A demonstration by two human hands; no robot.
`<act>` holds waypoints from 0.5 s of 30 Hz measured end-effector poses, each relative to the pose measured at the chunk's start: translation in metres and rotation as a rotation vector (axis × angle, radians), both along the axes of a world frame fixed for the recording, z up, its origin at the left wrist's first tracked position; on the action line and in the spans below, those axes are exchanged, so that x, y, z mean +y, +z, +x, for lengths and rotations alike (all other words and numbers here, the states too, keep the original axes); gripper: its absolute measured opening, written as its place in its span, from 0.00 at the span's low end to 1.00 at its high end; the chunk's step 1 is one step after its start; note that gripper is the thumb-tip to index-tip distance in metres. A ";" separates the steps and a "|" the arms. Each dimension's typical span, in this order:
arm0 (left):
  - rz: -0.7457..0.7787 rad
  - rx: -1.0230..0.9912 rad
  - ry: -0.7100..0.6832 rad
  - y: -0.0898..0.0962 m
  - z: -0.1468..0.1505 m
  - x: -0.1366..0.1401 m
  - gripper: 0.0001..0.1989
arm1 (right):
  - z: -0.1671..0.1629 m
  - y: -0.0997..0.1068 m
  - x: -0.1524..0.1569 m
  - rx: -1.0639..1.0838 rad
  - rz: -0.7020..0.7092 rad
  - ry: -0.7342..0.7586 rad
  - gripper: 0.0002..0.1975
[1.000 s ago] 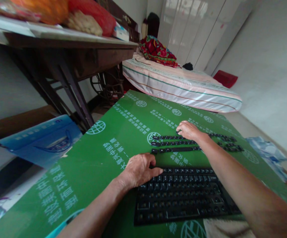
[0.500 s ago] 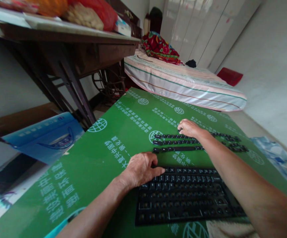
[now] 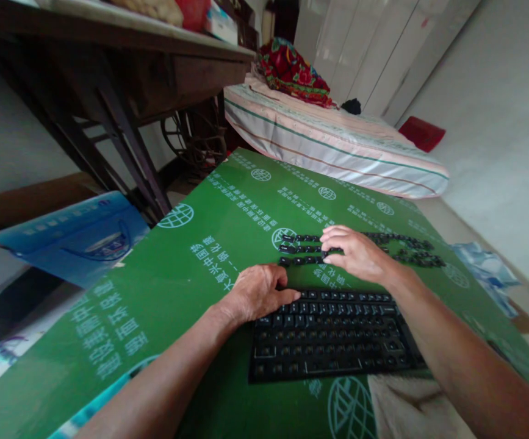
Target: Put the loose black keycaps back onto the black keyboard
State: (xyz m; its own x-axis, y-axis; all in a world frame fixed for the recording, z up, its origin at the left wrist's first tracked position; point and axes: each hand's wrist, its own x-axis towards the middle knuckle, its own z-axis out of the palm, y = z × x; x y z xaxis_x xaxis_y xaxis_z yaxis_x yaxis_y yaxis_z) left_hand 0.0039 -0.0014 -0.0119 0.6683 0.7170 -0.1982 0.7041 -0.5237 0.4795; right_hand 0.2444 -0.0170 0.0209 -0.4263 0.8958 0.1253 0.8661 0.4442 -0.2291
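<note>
A black keyboard point(image 3: 332, 341) lies on the green table. Its upper rows carry keycaps, while most of the lower positions show bare switches. At its upper left corner, my left hand point(image 3: 259, 292) grips the edge, with the thumb on the top keys and the other fingers curled. Above the keyboard, loose black keycaps point(image 3: 298, 249) are laid out in rows. Over these rows is my right hand point(image 3: 358, 253), its thumb and fingertips bent around what looks like a small black keycap point(image 3: 324, 253). That hand and forearm cover part of the rows and the keyboard's right side.
The green printed table top point(image 3: 209, 201) extends around the keyboard. A beige cloth point(image 3: 410, 402) lies at the near edge. To the left are a blue bag point(image 3: 81, 238) and a wooden sewing-machine table point(image 3: 200, 73). A bed point(image 3: 337, 140) stands beyond.
My right hand has come nearer from behind the far row of keycaps and now hovers over the rows. My left hand stays on the keyboard's corner. The view has tilted slightly downward.
</note>
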 end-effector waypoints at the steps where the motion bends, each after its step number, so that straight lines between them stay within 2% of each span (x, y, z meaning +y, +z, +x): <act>1: 0.004 0.002 0.000 0.000 0.000 0.000 0.15 | -0.007 -0.001 -0.017 0.037 -0.005 0.017 0.02; 4: 0.008 0.003 -0.002 0.001 0.001 0.000 0.16 | -0.023 -0.008 -0.061 0.091 -0.027 0.003 0.03; 7: 0.013 0.004 -0.004 0.001 0.002 0.000 0.16 | -0.032 -0.015 -0.087 0.109 -0.034 -0.025 0.04; 15: 0.029 -0.003 0.007 0.001 0.004 -0.001 0.16 | -0.041 -0.027 -0.101 0.057 0.009 -0.022 0.03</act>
